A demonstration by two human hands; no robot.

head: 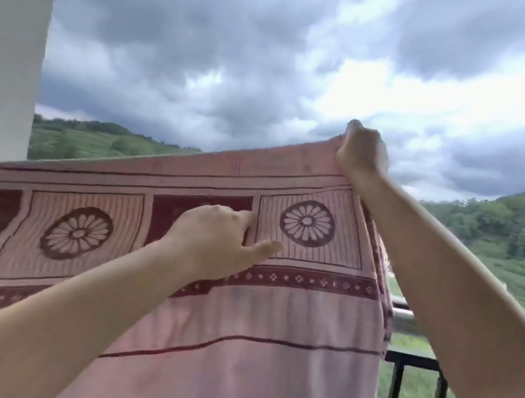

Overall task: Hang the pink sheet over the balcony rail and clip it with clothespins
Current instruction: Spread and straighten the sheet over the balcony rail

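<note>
Pink sheet (229, 349) held high by its top corner in the right hand (362, 153), left hand (222, 241) pressed open-fingered against it; hem best kept level over the rail (408, 315).

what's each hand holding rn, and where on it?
Right hand grips the pink sheet at its raised top edge near the corner. Left hand lies against the patterned border; whether it pinches cloth cannot be told.

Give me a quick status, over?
Right hand grips pink sheet corner, held high. Left hand flat against it. Rail beyond; no clothespins visible.
</note>
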